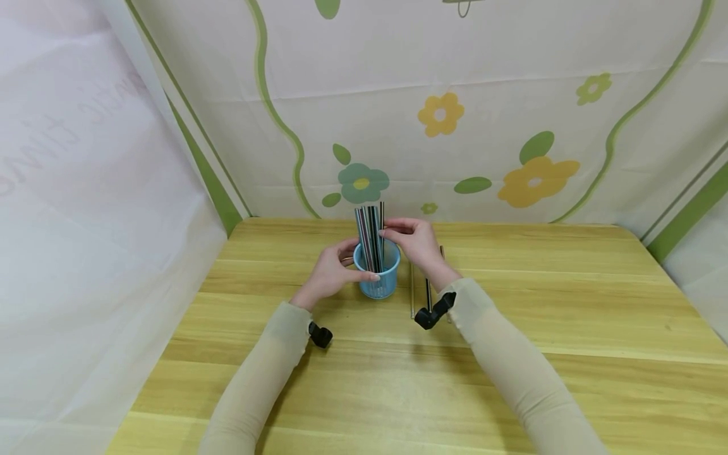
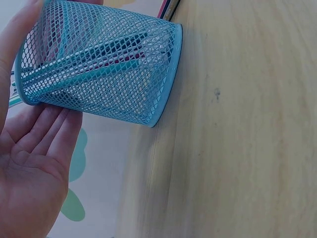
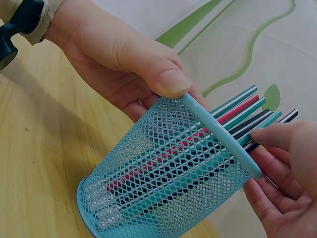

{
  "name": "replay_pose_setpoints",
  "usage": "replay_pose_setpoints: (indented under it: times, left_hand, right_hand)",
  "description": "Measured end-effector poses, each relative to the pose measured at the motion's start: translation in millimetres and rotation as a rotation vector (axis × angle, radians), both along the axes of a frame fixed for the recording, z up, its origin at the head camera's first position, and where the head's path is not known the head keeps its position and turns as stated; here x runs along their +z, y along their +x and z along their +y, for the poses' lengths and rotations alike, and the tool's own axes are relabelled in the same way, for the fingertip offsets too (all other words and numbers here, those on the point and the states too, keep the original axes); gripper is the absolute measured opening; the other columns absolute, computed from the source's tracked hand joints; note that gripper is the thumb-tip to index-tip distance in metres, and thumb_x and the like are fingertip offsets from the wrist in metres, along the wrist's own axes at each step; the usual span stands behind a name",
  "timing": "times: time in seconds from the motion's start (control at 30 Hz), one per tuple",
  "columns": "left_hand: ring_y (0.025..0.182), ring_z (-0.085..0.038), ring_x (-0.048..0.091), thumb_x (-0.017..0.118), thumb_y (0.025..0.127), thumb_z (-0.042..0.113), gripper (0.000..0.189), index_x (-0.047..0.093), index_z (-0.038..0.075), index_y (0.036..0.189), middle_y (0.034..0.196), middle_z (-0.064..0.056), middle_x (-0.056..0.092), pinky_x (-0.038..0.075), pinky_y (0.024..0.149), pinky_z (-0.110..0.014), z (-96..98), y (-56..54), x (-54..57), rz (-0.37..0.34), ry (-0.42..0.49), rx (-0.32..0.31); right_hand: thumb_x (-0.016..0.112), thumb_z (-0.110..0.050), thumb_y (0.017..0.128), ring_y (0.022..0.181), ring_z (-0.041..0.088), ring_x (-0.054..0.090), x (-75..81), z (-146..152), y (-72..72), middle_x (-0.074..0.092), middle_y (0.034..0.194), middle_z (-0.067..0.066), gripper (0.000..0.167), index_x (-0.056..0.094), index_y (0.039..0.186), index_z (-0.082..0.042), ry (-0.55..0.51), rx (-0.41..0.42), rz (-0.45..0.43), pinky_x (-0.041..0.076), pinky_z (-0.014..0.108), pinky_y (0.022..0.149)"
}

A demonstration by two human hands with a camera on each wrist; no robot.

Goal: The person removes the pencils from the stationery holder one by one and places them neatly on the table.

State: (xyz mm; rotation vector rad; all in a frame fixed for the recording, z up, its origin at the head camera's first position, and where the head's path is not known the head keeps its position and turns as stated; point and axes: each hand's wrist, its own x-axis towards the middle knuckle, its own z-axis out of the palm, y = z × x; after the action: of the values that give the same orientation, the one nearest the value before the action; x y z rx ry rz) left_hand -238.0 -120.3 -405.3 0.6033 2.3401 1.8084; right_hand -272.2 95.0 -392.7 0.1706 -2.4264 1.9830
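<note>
A light blue mesh pen cup (image 1: 380,285) stands on the wooden table with several slim, pencil-like sticks (image 1: 366,230) in it, in teal, red and black with pale stripes. My left hand (image 1: 330,270) grips the cup from the left; its thumb lies across the near side by the rim and its fingers reach behind. At the rim's right side, my right hand (image 1: 419,243) pinches a black stick (image 1: 382,215) between thumb and forefinger, its lower part inside the cup. In the right wrist view, the other sticks lean together beside that one.
To the right of the cup, a gold stick (image 1: 412,291) and a black stick (image 1: 428,294) lie on the table (image 1: 352,392), partly under my right wrist. Another dark stick (image 1: 442,251) shows beyond that wrist. A flowered cloth (image 1: 364,114) hangs behind the table's far edge.
</note>
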Motion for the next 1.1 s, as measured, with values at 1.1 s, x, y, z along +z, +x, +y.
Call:
replay_pose_setpoints:
  times: [1.1]
  left_hand:
    - [0.118,-0.019,0.062,0.096,0.073,0.023,0.079,0.058,0.013,0.142,0.131,0.0,0.065,0.049,0.105,-0.037,-3.1,-15.9,-25.4,0.01,-0.01,0.028]
  right_hand:
    - [0.079,-0.019,0.092,0.099,0.032,0.069,16.0,9,-0.4,0.072,0.109,0.011,0.033,0.073,0.12,-0.002,-0.109,-0.066,0.067,0.06,0.031,0.083]
